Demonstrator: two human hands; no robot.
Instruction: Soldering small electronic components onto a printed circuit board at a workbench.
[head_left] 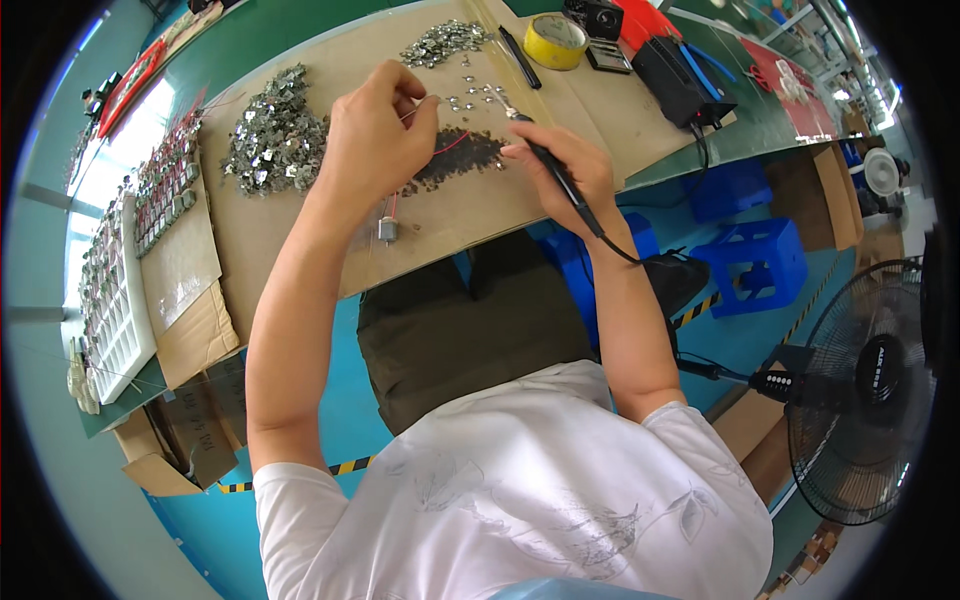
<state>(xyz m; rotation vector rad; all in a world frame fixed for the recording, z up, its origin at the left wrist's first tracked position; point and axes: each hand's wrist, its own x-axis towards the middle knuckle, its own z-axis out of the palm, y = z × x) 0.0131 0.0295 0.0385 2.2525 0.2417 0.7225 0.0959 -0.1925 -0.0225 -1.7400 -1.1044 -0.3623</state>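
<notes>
Two bare hands are being held over a green worktop, which is being partly covered by brown cardboard.

Left hand: fingers narrow, thumb and forefinger being pressed together on what looks like a thin wire; the grip is being partly hidden by the knuckles. Just right of and below these fingertips, a red wire is being shown over a dark patch of small parts. Nearer the body than the same fingers, beside the wrist, a small silver motor is being supported by the cardboard. A red lead is being seen rising from it; whether it is being joined to the pinched wire cannot be told.

Right hand: a black soldering iron is being gripped pen-fashion, fingers closed about the handle, tip being angled away and leftward. Shiny metal bits are being spread near that tip, between the two sets of fingers.

Farther off beyond the fingers, a metal pile, a black pen and a yellow tape roll are being noted. Left of the left fingers, a larger heap is being observed.
</notes>
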